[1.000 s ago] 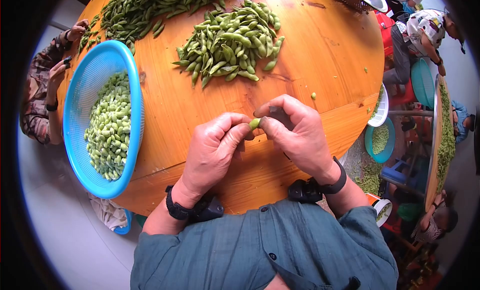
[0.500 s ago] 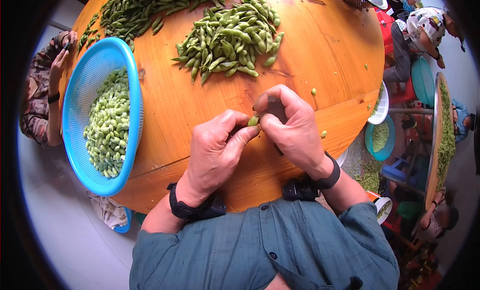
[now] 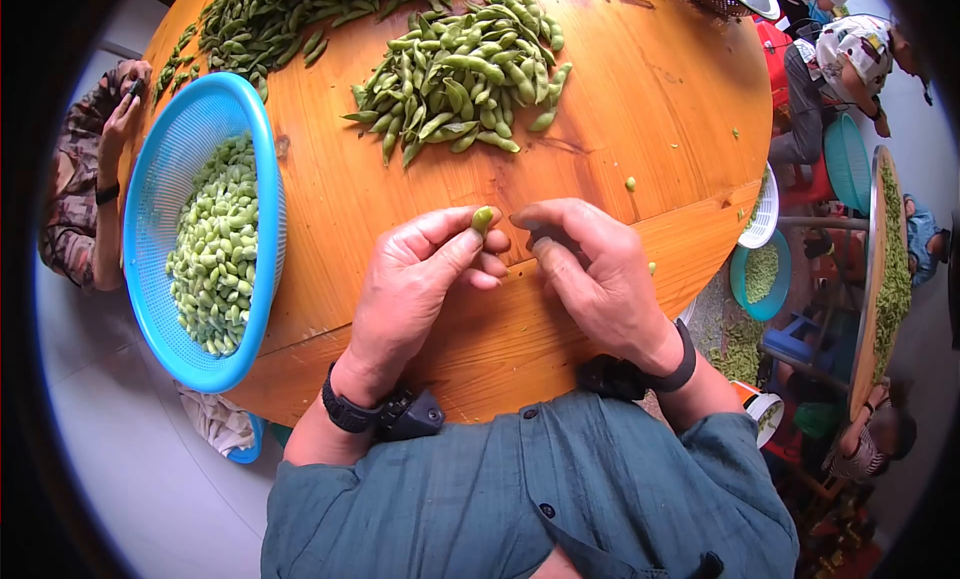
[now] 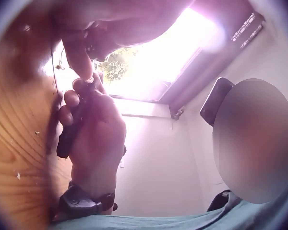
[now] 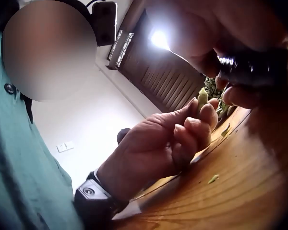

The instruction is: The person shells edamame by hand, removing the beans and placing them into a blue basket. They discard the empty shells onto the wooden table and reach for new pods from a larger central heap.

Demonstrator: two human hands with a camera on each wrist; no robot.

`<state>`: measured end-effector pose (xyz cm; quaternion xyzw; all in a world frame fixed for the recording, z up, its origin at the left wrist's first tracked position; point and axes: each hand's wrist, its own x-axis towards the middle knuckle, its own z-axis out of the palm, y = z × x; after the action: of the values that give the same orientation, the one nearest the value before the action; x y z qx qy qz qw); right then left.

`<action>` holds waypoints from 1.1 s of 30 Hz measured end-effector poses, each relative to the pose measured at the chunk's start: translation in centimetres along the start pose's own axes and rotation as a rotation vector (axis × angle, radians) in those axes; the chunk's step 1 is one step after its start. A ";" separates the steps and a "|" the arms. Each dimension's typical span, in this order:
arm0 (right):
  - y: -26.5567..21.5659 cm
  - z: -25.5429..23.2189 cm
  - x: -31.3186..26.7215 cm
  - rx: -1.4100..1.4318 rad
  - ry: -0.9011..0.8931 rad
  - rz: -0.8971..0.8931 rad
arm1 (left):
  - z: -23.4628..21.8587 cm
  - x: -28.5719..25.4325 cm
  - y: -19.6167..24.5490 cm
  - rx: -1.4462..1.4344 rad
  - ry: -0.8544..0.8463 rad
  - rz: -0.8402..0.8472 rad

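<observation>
A person in a teal shirt [image 3: 520, 499] sits at a round wooden table [image 3: 640, 109], shelling soybeans. The left hand [image 3: 415, 279] pinches a small green pod [image 3: 482, 219] between thumb and forefinger, holding it just above the table's near edge; the right wrist view shows the same pod [image 5: 202, 98] upright at the fingertips. The right hand [image 3: 590, 269], just beside the left and apart from the pod, has its fingers curled round a small dark tool [image 5: 254, 69], seen best in the right wrist view; what the tool is cannot be told.

At the left edge of the table a blue plastic basket [image 3: 160, 179] overhangs the rim, holding a heap of pale green shelled beans [image 3: 215, 244]. A pile of unshelled pods [image 3: 460, 74] lies on the table beyond the hands, and a larger pile [image 3: 290, 9] spreads along the far side. A single loose bean [image 3: 630, 184] rests on the wood near the right hand.

Off the table to the right, a white basket [image 3: 762, 214] and a smaller blue bowl of beans [image 3: 762, 277] stand low beside it. Another person's hand and sleeve [image 3: 85, 179] show at the far left, and other people work at a second table [image 3: 885, 269] to the right.
</observation>
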<state>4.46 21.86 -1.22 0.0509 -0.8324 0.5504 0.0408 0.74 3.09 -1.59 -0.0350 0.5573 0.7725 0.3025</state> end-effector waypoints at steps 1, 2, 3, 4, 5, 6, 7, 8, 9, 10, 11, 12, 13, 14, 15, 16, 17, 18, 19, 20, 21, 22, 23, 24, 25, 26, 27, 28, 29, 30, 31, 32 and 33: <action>-0.2 0.0 0.0 0.000 -0.001 0.000 | 0.0 0.0 0.1 0.000 0.000 0.000; -0.5 0.0 -0.1 0.017 -0.009 0.031 | 0.0 0.0 0.1 -0.006 -0.010 -0.009; -0.7 0.0 -0.1 0.034 -0.018 0.062 | 0.0 0.0 0.2 -0.013 -0.021 -0.018; -0.9 0.0 0.0 0.033 -0.017 0.064 | 0.1 -0.1 0.3 -0.013 -0.022 -0.020; -1.1 0.1 0.0 0.023 -0.038 0.087 | 0.2 -0.2 0.4 0.035 -0.011 -0.012; -1.3 0.1 0.1 0.013 -0.058 0.110 | 0.2 -0.3 0.5 0.083 0.000 -0.003; -1.4 0.1 0.3 0.013 -0.056 0.111 | 0.3 -0.3 0.5 0.083 -0.001 -0.003; -1.5 0.1 0.4 0.006 -0.077 0.129 | 0.3 -0.4 0.4 0.112 0.014 -0.007; -1.6 0.1 0.6 0.000 -0.099 0.146 | 0.3 -0.4 0.3 0.140 0.031 -0.011; -1.4 0.3 0.6 0.000 -0.099 0.146 | 0.2 -0.4 0.2 0.140 0.031 -0.011; -1.1 0.4 0.5 0.047 -0.095 0.149 | 0.2 -0.4 0.1 0.146 0.033 0.008; -0.9 0.5 0.5 0.094 -0.091 0.152 | 0.2 -0.4 0.0 0.152 0.034 0.028; -0.9 0.5 0.5 0.094 -0.091 0.154 | 0.2 -0.4 0.0 0.152 0.034 0.027; -1.0 0.5 0.5 0.118 -0.103 0.185 | 0.2 -0.4 0.0 0.175 0.039 0.038; -1.1 0.5 0.5 0.143 -0.115 0.216 | 0.3 -0.4 0.1 0.199 0.043 0.049; -1.1 0.5 0.5 0.144 -0.115 0.217 | 0.3 -0.4 0.1 0.199 0.043 0.048; -1.2 0.5 0.5 0.135 -0.116 0.211 | 0.3 -0.4 0.1 0.226 0.053 0.053; -1.2 0.4 0.5 0.126 -0.117 0.206 | 0.4 -0.4 0.1 0.252 0.061 0.057; -1.3 0.4 0.5 0.126 -0.116 0.207 | 0.4 -0.4 0.0 0.253 0.061 0.055; -1.4 0.3 0.6 0.105 -0.122 0.209 | 0.5 -0.4 -0.1 0.263 0.059 0.082; -1.5 0.3 0.7 0.084 -0.127 0.211 | 0.5 -0.4 -0.2 0.273 0.058 0.109; -1.5 0.4 0.7 0.084 -0.126 0.212 | 0.5 -0.3 -0.3 0.274 0.057 0.108; -1.6 0.4 0.7 0.041 -0.117 0.185 | 0.5 -0.3 -0.5 0.323 0.075 0.149; -1.6 0.5 0.6 -0.003 -0.108 0.158 | 0.5 -0.3 -0.7 0.372 0.092 0.191; -1.5 0.7 0.6 -0.002 -0.108 0.158 | 0.6 -0.3 -0.8 0.373 0.092 0.190; -1.3 1.0 0.6 -0.030 -0.091 0.111 | 0.7 -0.2 -0.9 0.448 0.104 0.274; -1.1 1.2 0.5 -0.059 -0.074 0.064 | 0.7 -0.3 -1.0 0.522 0.116 0.358; -0.8 1.3 0.4 -0.059 -0.072 0.065 | 0.8 -0.4 -0.9 0.523 0.114 0.357; -0.5 1.4 0.4 -0.102 -0.053 0.009 | 0.9 -0.5 -0.6 0.629 0.123 0.388; -0.4 1.5 0.4 -0.146 -0.035 -0.047 | 1.0 -0.6 -0.5 0.734 0.133 0.419; -0.4 1.5 0.5 -0.146 -0.034 -0.046 | 1.0 -0.6 -0.5 0.734 0.131 0.419; -0.4 1.5 0.5 -0.111 -0.028 -0.046 | 0.9 -0.5 -0.5 0.723 0.119 0.435; -0.4 1.5 0.6 -0.076 -0.023 -0.047 | 0.8 -0.5 -0.5 0.711 0.107 0.452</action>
<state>3.91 20.27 -1.33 0.0754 -0.8516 0.5167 0.0462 1.65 3.69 -1.50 0.1546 0.7977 0.5760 0.0894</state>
